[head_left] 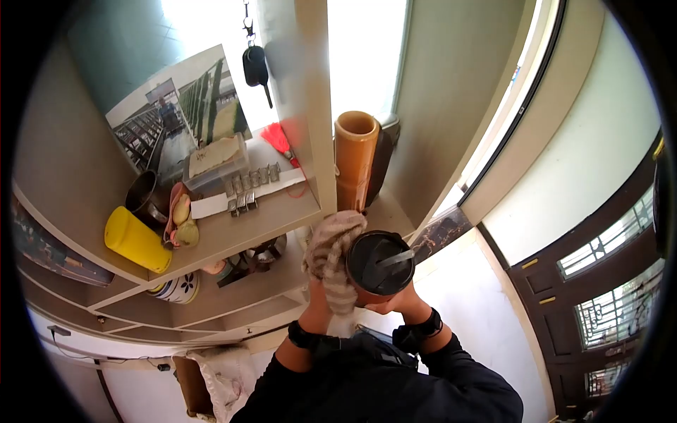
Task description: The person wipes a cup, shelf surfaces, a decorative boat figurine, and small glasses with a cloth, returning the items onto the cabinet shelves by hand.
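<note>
A striped, brownish cloth (334,247) covers most of my left hand (319,292), whose fingers are wrapped in or behind it. The cloth touches the side of a cup with a black lid and a clear handle-like piece on top (381,262). My right hand (398,302) holds this cup from below and the right, its fingers partly hidden under the lid. Just beyond the cloth stands a tall orange-brown cylinder (355,158), open at the top, with a dark object (381,158) behind it.
On the left shelf (282,215) are a yellow container (137,240), a dark metal mug (146,197), a photo print (180,113), metal clips (252,180) and a red brush-like item (277,139). A black key fob (255,67) hangs above. An open box (194,388) sits on the floor.
</note>
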A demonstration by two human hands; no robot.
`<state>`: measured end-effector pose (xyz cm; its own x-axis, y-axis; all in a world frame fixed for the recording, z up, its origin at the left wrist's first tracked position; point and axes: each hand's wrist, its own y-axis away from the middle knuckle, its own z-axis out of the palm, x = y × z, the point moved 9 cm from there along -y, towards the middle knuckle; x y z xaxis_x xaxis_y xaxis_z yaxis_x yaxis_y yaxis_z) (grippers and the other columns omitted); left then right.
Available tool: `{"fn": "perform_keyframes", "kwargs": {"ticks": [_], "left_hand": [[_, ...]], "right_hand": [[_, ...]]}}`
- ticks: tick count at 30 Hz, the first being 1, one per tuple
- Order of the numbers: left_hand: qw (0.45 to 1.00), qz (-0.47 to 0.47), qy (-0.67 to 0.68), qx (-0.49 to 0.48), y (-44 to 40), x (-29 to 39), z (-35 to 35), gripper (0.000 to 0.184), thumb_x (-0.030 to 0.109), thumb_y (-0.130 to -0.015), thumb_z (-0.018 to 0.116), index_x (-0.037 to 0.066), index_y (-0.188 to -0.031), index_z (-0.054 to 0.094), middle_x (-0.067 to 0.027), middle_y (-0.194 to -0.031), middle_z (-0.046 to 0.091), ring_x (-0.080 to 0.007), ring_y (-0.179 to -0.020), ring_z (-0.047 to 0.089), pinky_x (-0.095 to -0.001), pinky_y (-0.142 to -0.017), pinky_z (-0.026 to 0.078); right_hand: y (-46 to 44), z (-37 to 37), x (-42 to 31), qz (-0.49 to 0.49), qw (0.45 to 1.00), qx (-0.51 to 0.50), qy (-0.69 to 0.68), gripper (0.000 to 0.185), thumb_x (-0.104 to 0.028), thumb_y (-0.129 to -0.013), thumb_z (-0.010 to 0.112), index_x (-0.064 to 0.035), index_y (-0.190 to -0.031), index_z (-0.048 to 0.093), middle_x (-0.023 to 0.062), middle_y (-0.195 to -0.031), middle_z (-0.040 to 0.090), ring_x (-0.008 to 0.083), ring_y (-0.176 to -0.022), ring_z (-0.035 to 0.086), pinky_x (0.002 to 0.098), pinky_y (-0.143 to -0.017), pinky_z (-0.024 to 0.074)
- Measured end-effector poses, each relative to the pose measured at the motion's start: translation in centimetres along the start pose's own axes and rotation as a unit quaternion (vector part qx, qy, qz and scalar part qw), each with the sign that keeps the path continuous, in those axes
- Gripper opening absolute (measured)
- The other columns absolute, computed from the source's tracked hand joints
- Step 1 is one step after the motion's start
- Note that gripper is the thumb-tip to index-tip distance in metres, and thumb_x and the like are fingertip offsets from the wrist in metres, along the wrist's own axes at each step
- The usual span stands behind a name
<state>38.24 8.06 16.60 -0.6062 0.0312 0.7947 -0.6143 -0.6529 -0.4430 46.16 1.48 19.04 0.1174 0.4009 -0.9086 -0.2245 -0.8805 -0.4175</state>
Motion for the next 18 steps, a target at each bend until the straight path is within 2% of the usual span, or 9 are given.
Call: {"fn": "perform_keyframes", "kwargs": {"ticks": [1, 3, 4, 5, 7, 10, 13, 15, 18], "left_hand": [[0.999, 0.042, 0.012, -0.003, -0.5, 0.6, 0.4, 0.045, 0.027, -0.089, 0.032, 0.005, -0.127, 0.025, -0.0063, -0.126, 0.033, -0.0144, -0.113, 0.036, -0.0262, -0.095, 0.032], [0.913, 0.078, -0.399, 0.001, -0.5, 2.0, 1.0, 0.043, 0.025, -0.089, 0.035, 0.003, -0.125, 0.028, -0.0077, -0.124, 0.037, -0.0164, -0.11, 0.04, -0.0274, -0.093, 0.035], [0.995, -0.042, -0.075, 0.044, -0.9, 0.9, 0.8, 0.046, 0.027, -0.088, 0.032, 0.005, -0.128, 0.022, -0.0076, -0.129, 0.028, -0.016, -0.116, 0.032, -0.0276, -0.097, 0.026], [0.949, -0.16, 0.259, 0.08, -0.5, -0.9, 1.7, 0.05, 0.029, -0.088, 0.029, 0.007, -0.131, 0.016, -0.0075, -0.134, 0.02, -0.0157, -0.122, 0.024, -0.0279, -0.102, 0.017], [0.947, -0.132, 0.289, 0.044, -0.1, 0.0, 2.5, 0.049, 0.028, -0.088, 0.026, 0.007, -0.131, 0.015, -0.0073, -0.135, 0.017, -0.0156, -0.122, 0.024, -0.0278, -0.101, 0.019], [0.95, -0.189, 0.23, 0.091, 1.9, -1.4, 1.0, 0.063, 0.029, -0.082, 0.045, 0.007, -0.132, 0.012, -0.0071, -0.134, 0.018, -0.0161, -0.12, 0.026, -0.0277, -0.1, 0.022], [0.986, -0.062, -0.152, -0.029, 3.0, -1.2, -1.1, 0.087, 0.026, -0.065, 0.068, 0.006, -0.131, 0.015, -0.0078, -0.132, 0.023, -0.0168, -0.118, 0.029, -0.0273, -0.097, 0.025], [0.872, -0.019, -0.472, -0.127, 4.2, 0.2, 0.3, 0.105, 0.022, -0.046, 0.079, 0.005, -0.129, 0.016, -0.0078, -0.129, 0.026, -0.0175, -0.115, 0.033, -0.0273, -0.094, 0.029], [0.926, -0.15, -0.335, -0.09, 5.3, -1.6, -1.7, 0.074, 0.02, -0.064, 0.067, 0.004, -0.125, 0.027, -0.0103, -0.127, 0.031, -0.0183, -0.113, 0.035, -0.0287, -0.09, 0.034]], "right_hand": [[-0.2, -0.1, -0.1, 0.006, 1.0, -0.006, -0.009, 0.08, -0.024, -0.048, 0.075, -0.0016, -0.117, 0.04, 0.0108, -0.116, 0.046, 0.0223, -0.107, 0.044, 0.034, -0.094, 0.0296], [-0.3, -0.6, -0.4, -0.003, 0.997, 0.019, -0.075, 0.082, -0.024, -0.049, 0.075, -0.0023, -0.118, 0.038, 0.0098, -0.118, 0.044, 0.0224, -0.109, 0.043, 0.0345, -0.095, 0.0281], [-0.1, -0.7, 0.1, -0.01, 0.998, 0.011, -0.054, 0.083, -0.024, -0.049, 0.076, -0.0026, -0.119, 0.037, 0.0097, -0.118, 0.044, 0.0225, -0.11, 0.042, 0.0347, -0.096, 0.0271], [0.0, -0.7, 0.4, -0.015, 0.999, 0.005, -0.033, 0.084, -0.024, -0.049, 0.076, -0.0029, -0.12, 0.036, 0.0095, -0.119, 0.043, 0.0227, -0.111, 0.04, 0.0348, -0.096, 0.0262], [0.3, -0.7, 0.7, 0.007, 0.999, 0.034, -0.041, 0.09, -0.022, -0.043, 0.08, -0.001, -0.118, 0.034, 0.0102, -0.112, 0.047, 0.0203, -0.104, 0.046, 0.0327, -0.089, 0.0349], [1.7, 0.0, 2.5, -0.005, 0.999, 0.0, 0.05, 0.096, -0.025, -0.042, 0.082, -0.0018, -0.119, 0.029, 0.0124, -0.116, 0.042, 0.0223, -0.107, 0.043, 0.0338, -0.091, 0.0323], [2.3, 0.6, 2.9, -0.023, 0.997, -0.016, 0.077, 0.101, -0.026, -0.042, 0.082, -0.0022, -0.121, 0.023, 0.0147, -0.119, 0.039, 0.0249, -0.109, 0.041, 0.0348, -0.092, 0.0307], [2.3, 0.8, 2.4, -0.025, 0.994, -0.022, 0.101, 0.098, -0.024, -0.044, 0.081, -0.002, -0.12, 0.024, 0.0158, -0.119, 0.038, 0.0261, -0.108, 0.041, 0.035, -0.091, 0.0311], [1.8, 2.1, -2.2, -0.184, 0.979, -0.033, 0.079, 0.087, -0.011, -0.053, 0.077, -0.0075, -0.12, 0.022, 0.0189, -0.119, 0.038, 0.0291, -0.109, 0.041, 0.0375, -0.091, 0.0313]]}}
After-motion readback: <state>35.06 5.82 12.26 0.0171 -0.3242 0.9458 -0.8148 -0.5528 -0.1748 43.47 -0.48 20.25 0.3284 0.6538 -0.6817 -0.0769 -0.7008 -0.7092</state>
